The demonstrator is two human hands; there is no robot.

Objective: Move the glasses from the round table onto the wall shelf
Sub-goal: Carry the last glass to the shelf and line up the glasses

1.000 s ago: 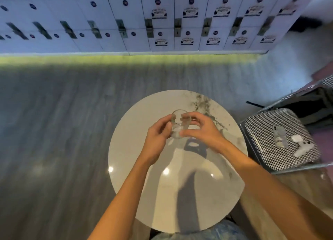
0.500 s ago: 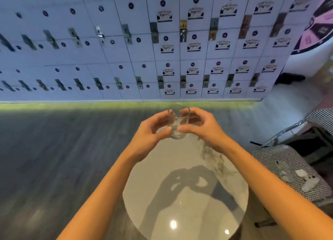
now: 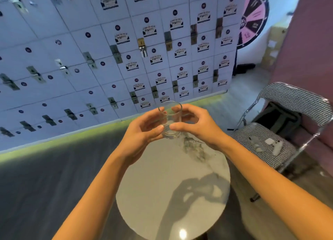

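Both grips, left hand (image 3: 142, 131) and right hand (image 3: 196, 126), hold a clear cylindrical glass (image 3: 170, 119) above the round marbled counter (image 3: 162, 194); checkered chair (image 3: 266, 144) alongside.

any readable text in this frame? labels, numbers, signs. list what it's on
Nothing can be read with confidence.
Locker door stickers: printed lines, too blurred to read.
Round dark badges on the locker doors: too small to read.
Pink and black wheel on the far wall: lettering in its segments, blurred.
Glass, held by the left hand and right hand: no markings visible.
Round table: no text.
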